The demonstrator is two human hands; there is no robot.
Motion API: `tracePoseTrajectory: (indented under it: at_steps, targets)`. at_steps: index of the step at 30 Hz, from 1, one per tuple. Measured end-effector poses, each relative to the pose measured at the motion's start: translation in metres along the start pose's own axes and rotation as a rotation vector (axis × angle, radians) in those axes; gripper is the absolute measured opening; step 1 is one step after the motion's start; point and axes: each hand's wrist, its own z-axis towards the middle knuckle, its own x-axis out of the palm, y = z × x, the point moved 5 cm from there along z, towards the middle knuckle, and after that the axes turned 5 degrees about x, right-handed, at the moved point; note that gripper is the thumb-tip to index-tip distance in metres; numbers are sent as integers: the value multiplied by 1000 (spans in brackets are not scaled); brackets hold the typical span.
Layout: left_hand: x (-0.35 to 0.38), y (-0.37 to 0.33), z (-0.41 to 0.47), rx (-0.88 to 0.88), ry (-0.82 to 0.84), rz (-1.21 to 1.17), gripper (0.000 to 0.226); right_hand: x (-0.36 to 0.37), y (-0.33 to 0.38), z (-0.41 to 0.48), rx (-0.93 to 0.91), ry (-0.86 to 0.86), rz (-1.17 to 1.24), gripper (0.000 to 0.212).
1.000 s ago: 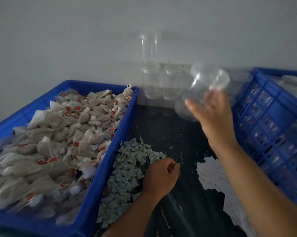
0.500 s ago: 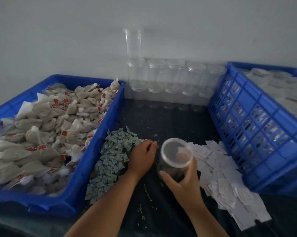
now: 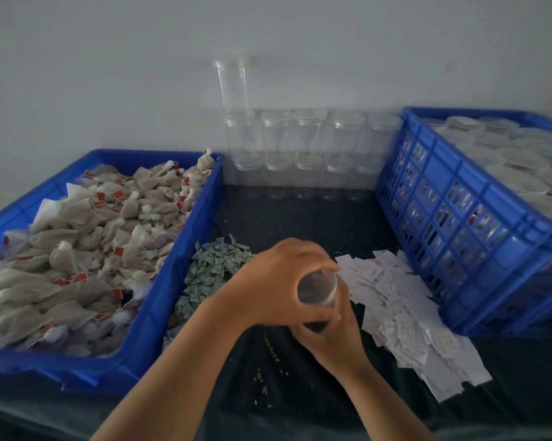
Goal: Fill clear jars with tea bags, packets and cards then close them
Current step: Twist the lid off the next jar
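Observation:
A clear jar stands tilted toward me on the dark table, its open mouth facing up. My right hand grips its body from the near side. My left hand curls over the jar's rim, fingers across the top and thumb along its left side; whether it also holds anything is hidden. A heap of small green packets lies just left of the hands. White cards are spread to the right. Tea bags with red tags fill the left blue tray.
Empty clear jars are stacked in rows against the back wall, one tall stack rising at the left. A blue slatted crate at the right holds several white lids. Loose crumbs dot the dark table in front of me.
My right hand brought the jar from the back row down to the table in front. My left hand left the green packet heap and now covers the jar's mouth.

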Motion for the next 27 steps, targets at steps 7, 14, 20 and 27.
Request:
tracePoseTrajectory:
  at_steps: [7,14,20,27]
  targets:
    - [11,-17,-11,-90,-342,49,41,0,6,-2,-27,-10,-72,82]
    - [15,-15,-20,-258,-533,93,36,-1,9,-2,-70,-41,-238,71]
    - [19,-5,-24,-687,-293,183,70,0,16,-6,-141,-120,-414,85]
    - [-8,8,-52,-792,88,137,91,-6,8,-3,-7,-143,-259,91]
